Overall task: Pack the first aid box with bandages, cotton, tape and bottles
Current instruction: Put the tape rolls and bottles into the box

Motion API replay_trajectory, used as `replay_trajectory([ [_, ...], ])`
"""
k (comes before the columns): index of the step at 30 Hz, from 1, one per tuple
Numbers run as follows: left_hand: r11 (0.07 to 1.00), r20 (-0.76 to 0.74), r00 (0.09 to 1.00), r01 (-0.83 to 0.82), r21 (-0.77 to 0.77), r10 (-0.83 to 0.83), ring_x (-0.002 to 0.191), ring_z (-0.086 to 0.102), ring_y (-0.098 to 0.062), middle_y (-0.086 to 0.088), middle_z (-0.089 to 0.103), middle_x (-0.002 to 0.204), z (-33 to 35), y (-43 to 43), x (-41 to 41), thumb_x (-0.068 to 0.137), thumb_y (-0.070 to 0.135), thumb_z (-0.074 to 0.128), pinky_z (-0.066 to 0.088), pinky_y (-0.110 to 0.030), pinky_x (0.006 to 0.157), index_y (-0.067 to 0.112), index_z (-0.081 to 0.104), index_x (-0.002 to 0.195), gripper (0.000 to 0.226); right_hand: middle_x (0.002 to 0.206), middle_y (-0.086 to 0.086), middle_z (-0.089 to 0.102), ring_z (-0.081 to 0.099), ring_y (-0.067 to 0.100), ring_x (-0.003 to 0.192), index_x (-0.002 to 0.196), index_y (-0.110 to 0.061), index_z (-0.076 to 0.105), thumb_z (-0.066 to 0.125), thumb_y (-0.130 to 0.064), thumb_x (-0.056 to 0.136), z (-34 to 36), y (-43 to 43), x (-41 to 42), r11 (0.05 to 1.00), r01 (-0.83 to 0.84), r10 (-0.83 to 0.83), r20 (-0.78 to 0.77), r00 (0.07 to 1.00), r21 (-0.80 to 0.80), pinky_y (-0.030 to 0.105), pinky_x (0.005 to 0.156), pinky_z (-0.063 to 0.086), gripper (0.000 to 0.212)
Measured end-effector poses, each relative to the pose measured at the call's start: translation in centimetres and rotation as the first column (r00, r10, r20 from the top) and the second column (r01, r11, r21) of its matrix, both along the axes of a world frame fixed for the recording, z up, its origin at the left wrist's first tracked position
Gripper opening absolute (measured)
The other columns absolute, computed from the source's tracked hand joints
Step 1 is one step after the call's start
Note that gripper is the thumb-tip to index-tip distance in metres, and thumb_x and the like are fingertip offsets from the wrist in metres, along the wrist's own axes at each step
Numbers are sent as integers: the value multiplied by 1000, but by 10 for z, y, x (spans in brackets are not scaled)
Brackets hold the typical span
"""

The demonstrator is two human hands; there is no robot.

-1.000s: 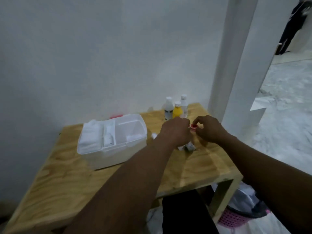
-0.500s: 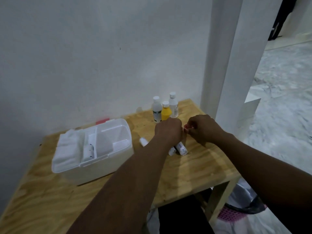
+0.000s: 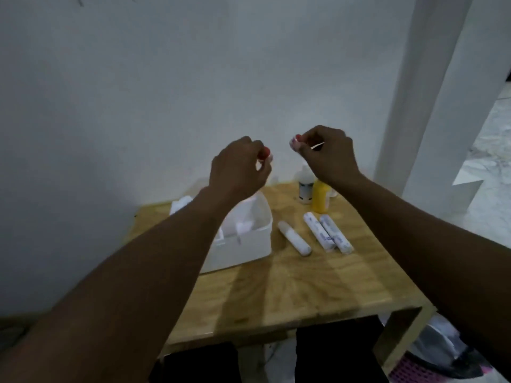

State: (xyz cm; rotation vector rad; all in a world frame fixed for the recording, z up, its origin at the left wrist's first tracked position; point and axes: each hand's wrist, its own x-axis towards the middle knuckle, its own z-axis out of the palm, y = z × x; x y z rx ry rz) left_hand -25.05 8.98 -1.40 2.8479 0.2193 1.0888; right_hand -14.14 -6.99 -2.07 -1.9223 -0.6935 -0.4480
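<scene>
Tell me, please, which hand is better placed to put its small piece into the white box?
Probably left: the left hand, pinching a red-and-white piece, is raised nearest the white box; the right hand, holding another, is over the bottles, farther off.

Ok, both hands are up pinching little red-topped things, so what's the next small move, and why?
Probably lower the left hand and set its small red-topped item into the open first aid box, which sits nearest that hand. The right hand pinches a second red-topped item; what they are is too blurred to tell.
</scene>
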Motion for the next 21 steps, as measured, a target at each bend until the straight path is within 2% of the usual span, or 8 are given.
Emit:
replay_trajectory([
  [3,985,-39,990,-140,-97,137,93,63,-22,-4,66,100,5,63,-37,91,46,63,47,-30,72,25,75,96,24,81,-7,76,70,7,73,78,-21,73,74,-42,79,-10,53,-40,975,-208,207,-30,978,-81,37,77,58,21],
  [7,947,-165,972,-206,-247,168,97,67,-21,-4,71,109,-2,112,-76,90,48,68,52,-33,82,21,77,101,31,89,-8,74,67,7,77,86,-24,72,72,-42,83,-32,99,-81,886,-374,375,-52,926,-273,34,76,57,18],
  [11,926,-264,961,-173,-335,84,104,67,-20,-2,75,115,-11,122,-88,90,42,71,53,-37,92,14,78,108,34,101,-6,74,63,8,86,99,-23,75,69,-34,88,-44,113,-98,813,-395,409,-64,910,-429,32,79,54,17],
  [15,937,-321,947,-137,-323,28,97,64,-12,2,76,112,-17,122,-81,88,45,72,51,-33,87,19,78,107,33,109,-3,71,63,17,98,106,-25,75,64,-27,92,-41,116,-100,731,-349,422,-14,906,-587,27,76,46,18],
  [19,941,-368,930,-110,-320,-16,99,65,-14,2,76,109,-19,118,-71,86,46,74,53,-34,86,21,79,105,32,121,2,65,58,22,108,102,-25,76,66,-22,90,-34,118,-97,642,-367,491,-6,871,-673,33,87,48,17],
  [21,943,-392,919,-101,-318,-34,95,63,-13,1,76,108,-20,114,-68,86,41,75,49,-29,81,20,79,105,29,122,1,67,61,22,108,101,-23,77,64,-21,90,-33,114,-94,624,-407,528,-24,849,-668,33,88,49,18],
])
